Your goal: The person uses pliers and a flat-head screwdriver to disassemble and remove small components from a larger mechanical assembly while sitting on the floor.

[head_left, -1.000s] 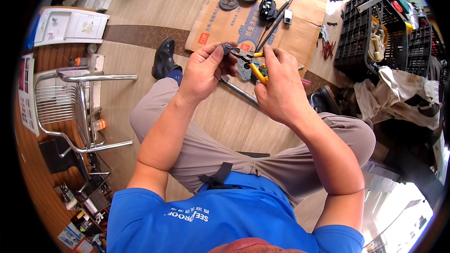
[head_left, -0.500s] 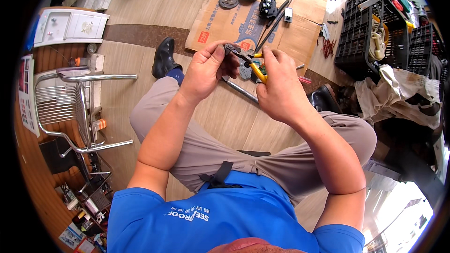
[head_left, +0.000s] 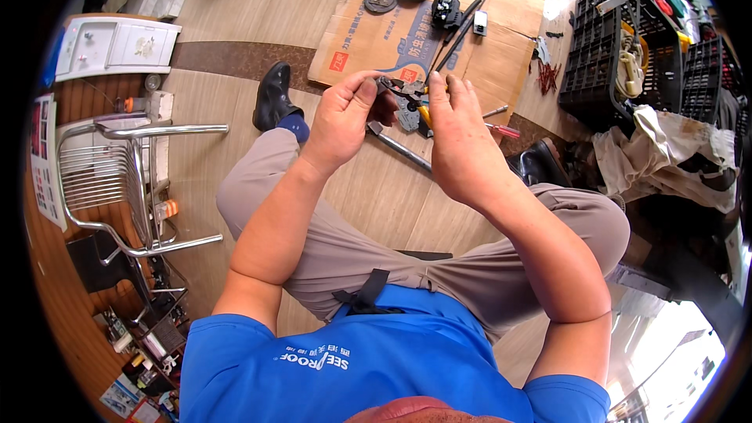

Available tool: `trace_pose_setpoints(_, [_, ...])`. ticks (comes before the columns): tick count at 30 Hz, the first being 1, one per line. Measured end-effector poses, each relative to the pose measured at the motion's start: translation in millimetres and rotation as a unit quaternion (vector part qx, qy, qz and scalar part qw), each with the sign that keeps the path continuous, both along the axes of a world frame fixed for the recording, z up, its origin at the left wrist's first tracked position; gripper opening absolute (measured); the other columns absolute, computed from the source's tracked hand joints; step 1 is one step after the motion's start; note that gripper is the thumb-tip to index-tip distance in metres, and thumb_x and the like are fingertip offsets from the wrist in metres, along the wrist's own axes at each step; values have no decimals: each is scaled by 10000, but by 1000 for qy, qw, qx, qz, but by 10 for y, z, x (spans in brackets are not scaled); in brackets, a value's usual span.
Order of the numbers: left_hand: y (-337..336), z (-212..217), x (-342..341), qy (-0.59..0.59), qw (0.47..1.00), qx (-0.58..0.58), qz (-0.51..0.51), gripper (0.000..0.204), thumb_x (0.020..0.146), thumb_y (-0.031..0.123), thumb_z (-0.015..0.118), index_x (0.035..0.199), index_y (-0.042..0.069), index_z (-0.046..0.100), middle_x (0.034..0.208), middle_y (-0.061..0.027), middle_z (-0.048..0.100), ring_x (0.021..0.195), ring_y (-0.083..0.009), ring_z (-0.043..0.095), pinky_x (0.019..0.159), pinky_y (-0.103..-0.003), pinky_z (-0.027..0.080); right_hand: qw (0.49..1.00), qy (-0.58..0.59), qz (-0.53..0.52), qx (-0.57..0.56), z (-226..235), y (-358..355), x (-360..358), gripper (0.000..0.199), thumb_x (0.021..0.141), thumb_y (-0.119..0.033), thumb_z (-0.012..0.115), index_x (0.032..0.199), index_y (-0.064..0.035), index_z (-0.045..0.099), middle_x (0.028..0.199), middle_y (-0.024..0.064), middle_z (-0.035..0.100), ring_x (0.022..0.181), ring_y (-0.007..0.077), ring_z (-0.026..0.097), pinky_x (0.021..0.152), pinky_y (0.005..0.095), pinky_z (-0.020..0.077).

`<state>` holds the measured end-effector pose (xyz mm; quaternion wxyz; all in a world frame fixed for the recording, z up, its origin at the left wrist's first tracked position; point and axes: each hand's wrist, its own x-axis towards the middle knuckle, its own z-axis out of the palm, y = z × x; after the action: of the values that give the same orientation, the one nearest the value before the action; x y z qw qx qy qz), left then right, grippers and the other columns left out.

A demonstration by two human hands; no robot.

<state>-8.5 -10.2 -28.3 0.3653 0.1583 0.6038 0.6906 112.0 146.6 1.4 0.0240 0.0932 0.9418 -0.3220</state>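
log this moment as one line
left hand: pinching small dark part | right hand: at yellow-handled pliers, grip partly hidden | around: cardboard sheet under loose parts, black crate

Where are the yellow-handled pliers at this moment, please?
In the head view, the pliers are at upper centre, between the left hand and the right hand, with cardboard behind them.

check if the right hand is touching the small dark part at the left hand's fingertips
Apart. The head view shows a plain gap between the right hand and the small dark part, spanned by the dark head of the pliers.
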Motion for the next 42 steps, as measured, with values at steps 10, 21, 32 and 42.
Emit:
trace_pose_setpoints(10, [12,-44,40,43,999,-7,23,358,998,318,442,1146,7,540,869,-97,651,755,-185,643,703,-333,543,998,-37,10,-58,-9,2,-12,714,754,111,441,1423,107,191,1424,388,227,1359,504,223,1126,468,249])
trace_pose_setpoints(21, [4,2,32,11,1000,-4,15,335,994,315,460,1109,17,558,863,-100,659,770,-193,653,715,-338,545,993,-27,25,-115,-43,-7,-10,686,770,103,427,1414,118,193,1428,364,247,1361,473,245,1133,454,246])
trace_pose_setpoints(32, [-29,63,-51,10,999,-21,-43,400,984,345,481,1095,-31,557,895,-110,664,795,-179,655,738,-322,542,989,-51,31,-138,-28,10,6,643,804,51,421,1406,124,207,1404,356,299,1345,442,293,1119,434,274])
trace_pose_setpoints(42, [-43,20,-55,83,992,-70,-65,347,1006,296,451,1088,-25,555,845,-87,668,748,-163,654,697,-291,534,988,-30,38,-147,-106,-42,18,641,794,5,463,1388,119,249,1270,350,402,1217,463,407,1049,455,346])
